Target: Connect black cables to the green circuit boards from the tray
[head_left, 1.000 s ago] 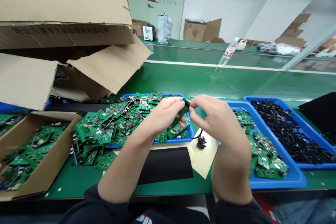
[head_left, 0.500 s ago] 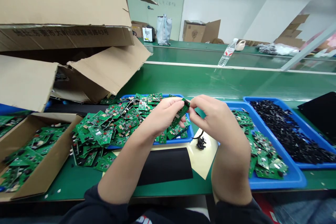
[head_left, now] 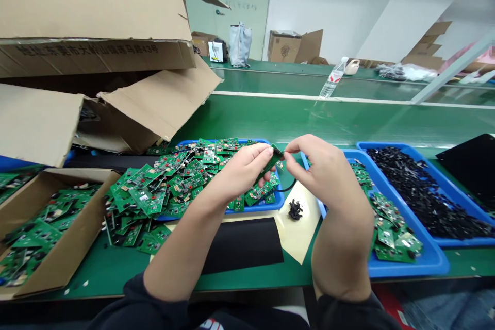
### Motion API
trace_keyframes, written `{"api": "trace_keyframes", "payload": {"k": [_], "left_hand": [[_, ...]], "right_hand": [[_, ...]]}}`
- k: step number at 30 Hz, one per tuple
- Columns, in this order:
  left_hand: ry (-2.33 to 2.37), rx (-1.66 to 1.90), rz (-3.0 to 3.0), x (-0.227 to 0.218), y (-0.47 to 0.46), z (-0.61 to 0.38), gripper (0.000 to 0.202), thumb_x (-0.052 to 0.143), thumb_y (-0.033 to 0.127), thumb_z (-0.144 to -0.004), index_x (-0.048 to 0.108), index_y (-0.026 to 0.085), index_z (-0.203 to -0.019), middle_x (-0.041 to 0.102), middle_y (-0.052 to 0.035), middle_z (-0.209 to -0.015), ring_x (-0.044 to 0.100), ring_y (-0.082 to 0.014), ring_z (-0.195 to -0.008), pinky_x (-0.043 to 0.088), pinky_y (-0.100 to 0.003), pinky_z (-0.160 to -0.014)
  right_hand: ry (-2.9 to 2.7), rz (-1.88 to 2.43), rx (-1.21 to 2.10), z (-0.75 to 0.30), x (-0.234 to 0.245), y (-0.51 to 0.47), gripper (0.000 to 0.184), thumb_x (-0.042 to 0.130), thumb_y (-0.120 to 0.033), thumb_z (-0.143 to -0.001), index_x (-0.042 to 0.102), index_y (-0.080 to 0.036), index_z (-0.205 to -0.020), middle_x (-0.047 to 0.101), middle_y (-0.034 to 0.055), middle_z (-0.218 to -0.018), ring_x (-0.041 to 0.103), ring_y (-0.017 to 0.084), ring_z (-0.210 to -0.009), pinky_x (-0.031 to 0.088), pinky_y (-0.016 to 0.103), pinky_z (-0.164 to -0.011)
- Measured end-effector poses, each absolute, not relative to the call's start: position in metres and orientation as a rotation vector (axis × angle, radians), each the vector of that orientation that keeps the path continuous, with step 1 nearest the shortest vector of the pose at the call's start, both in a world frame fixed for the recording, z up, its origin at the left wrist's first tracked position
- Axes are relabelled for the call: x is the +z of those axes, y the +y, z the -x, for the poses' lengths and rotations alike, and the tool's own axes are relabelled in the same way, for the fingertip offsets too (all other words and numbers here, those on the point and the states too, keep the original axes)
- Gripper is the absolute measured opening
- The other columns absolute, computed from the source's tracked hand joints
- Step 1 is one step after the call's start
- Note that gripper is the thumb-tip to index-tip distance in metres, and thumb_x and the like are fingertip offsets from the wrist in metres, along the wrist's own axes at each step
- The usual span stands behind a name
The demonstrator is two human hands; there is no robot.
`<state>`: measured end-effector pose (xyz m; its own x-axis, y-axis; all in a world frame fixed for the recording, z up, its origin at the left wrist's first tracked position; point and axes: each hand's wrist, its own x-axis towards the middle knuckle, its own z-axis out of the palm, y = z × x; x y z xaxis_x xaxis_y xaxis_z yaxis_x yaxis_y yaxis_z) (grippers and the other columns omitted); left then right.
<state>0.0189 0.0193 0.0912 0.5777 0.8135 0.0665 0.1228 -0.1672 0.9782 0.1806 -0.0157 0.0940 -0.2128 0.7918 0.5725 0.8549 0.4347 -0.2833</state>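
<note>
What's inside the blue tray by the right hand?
Green circuit boards lie in the blue tray. The right hand and forearm cover its left part, so what lies there is hidden.

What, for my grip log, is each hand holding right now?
Left hand: closed on a green circuit board.
Right hand: pinched shut by the board's tip; contents hidden.

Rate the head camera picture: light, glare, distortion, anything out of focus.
Head view: even overhead light, only faint shadows under the left hand and right hand; pale sheen on the green conveyor belt; wide-angle stretch swells the brown cardboard carton toward the left corner; the small green circuit board in the left hand is sharp; the far right edge smears into a pink blur.
</note>
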Motion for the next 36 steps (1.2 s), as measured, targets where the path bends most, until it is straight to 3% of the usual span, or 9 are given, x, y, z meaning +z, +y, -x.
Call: {"api": "trace_keyframes", "payload": {"k": [6, 12, 16, 18, 21, 24, 26, 30, 36], "left_hand": [[0.823, 0.726, -1.764, 0.093, 0.019, -0.019, 0.030, 0.036, 0.032, -0.092, 0.044, 0.018, -0.067, 0.048, 0.0031, -0.056, 0.045, -0.0083, -0.047, 0.037, -0.020, -0.048], [0.832, 0.739, -1.832, 0.096, 0.017, -0.016, 0.031, 0.035, 0.032, -0.092, 0.044, 0.018, -0.066, 0.047, 0.0031, -0.056, 0.045, -0.0091, -0.049, 0.036, -0.021, -0.050], [0.808, 0.754, -1.828, 0.098, 0.015, -0.015, 0.033, 0.037, 0.034, -0.092, 0.043, 0.018, -0.063, 0.045, 0.0035, -0.056, 0.042, -0.0087, -0.049, 0.035, -0.021, -0.050], [0.819, 0.812, -1.806, 0.099, 0.014, -0.015, 0.032, 0.037, 0.034, -0.092, 0.045, 0.018, -0.066, 0.045, 0.0033, -0.058, 0.043, -0.0088, -0.050, 0.036, -0.021, -0.051], [0.866, 0.932, -1.775, 0.099, 0.013, -0.014, 0.028, 0.037, 0.034, -0.092, 0.050, 0.017, -0.074, 0.047, 0.0016, -0.064, 0.046, -0.0099, -0.055, 0.038, -0.021, -0.052], [0.903, 1.024, -1.823, 0.100, 0.012, -0.013, 0.031, 0.035, 0.032, -0.093, 0.057, 0.015, -0.080, 0.050, -0.0012, -0.071, 0.049, -0.0120, -0.064, 0.041, -0.023, -0.059], [0.898, 1.050, -1.896, 0.100, 0.012, -0.012, 0.030, 0.036, 0.031, -0.093, 0.061, 0.015, -0.086, 0.052, -0.0030, -0.076, 0.051, -0.0142, -0.073, 0.042, -0.025, -0.066], [0.777, 0.977, -1.998, 0.097, 0.014, -0.010, 0.026, 0.043, 0.030, -0.091, 0.061, 0.018, -0.106, 0.058, -0.0066, -0.097, 0.054, -0.0181, -0.093, 0.043, -0.029, -0.082], [0.757, 0.979, -2.001, 0.092, 0.016, -0.009, 0.033, 0.051, 0.032, -0.089, 0.056, 0.019, -0.119, 0.056, -0.0100, -0.109, 0.055, -0.0198, -0.102, 0.046, -0.033, -0.087]], "right_hand": [[-2.031, 1.343, -0.146, -0.179, 0.096, -0.016, 0.013, 0.046, -0.015, -0.086, 0.059, -0.017, -0.084, 0.064, 0.0088, -0.087, 0.061, 0.022, -0.083, 0.047, 0.035, -0.075], [-1.960, 1.225, -0.200, -0.175, 0.095, -0.013, 0.017, 0.046, -0.017, -0.088, 0.063, -0.019, -0.091, 0.059, 0.0120, -0.111, 0.061, 0.022, -0.091, 0.049, 0.041, -0.083], [-1.926, 1.188, -0.253, -0.173, 0.098, -0.014, 0.036, 0.049, -0.020, -0.088, 0.052, -0.025, -0.124, 0.051, 0.0123, -0.126, 0.059, 0.024, -0.101, 0.049, 0.045, -0.088], [-1.821, 1.209, -0.357, -0.173, 0.100, -0.017, 0.045, 0.051, -0.021, -0.087, 0.045, -0.026, -0.131, 0.051, 0.0130, -0.127, 0.054, 0.029, -0.110, 0.048, 0.049, -0.089], [-1.508, 1.214, -0.493, -0.173, 0.101, -0.024, 0.035, 0.052, -0.021, -0.086, 0.054, -0.023, -0.121, 0.055, 0.0147, -0.119, 0.053, 0.033, -0.112, 0.048, 0.052, -0.087], [-1.381, 1.201, -0.378, -0.171, 0.101, -0.031, 0.015, 0.051, -0.021, -0.087, 0.064, -0.022, -0.095, 0.064, 0.0102, -0.091, 0.062, 0.026, -0.088, 0.053, 0.042, -0.074], [-1.487, 1.210, -0.180, -0.170, 0.100, -0.032, 0.012, 0.053, -0.023, -0.086, 0.064, -0.022, -0.084, 0.064, 0.0051, -0.075, 0.062, 0.020, -0.070, 0.053, 0.035, -0.063], [-1.605, 1.198, 0.109, -0.166, 0.098, -0.025, 0.007, 0.058, -0.024, -0.083, 0.064, -0.019, -0.083, 0.067, 0.0026, -0.075, 0.062, 0.016, -0.065, 0.053, 0.029, -0.061], [-1.592, 1.108, 0.206, -0.166, 0.097, -0.021, 0.009, 0.057, -0.016, -0.081, 0.061, -0.019, -0.074, 0.064, 0.0006, -0.072, 0.059, 0.013, -0.066, 0.051, 0.026, -0.063]]}}
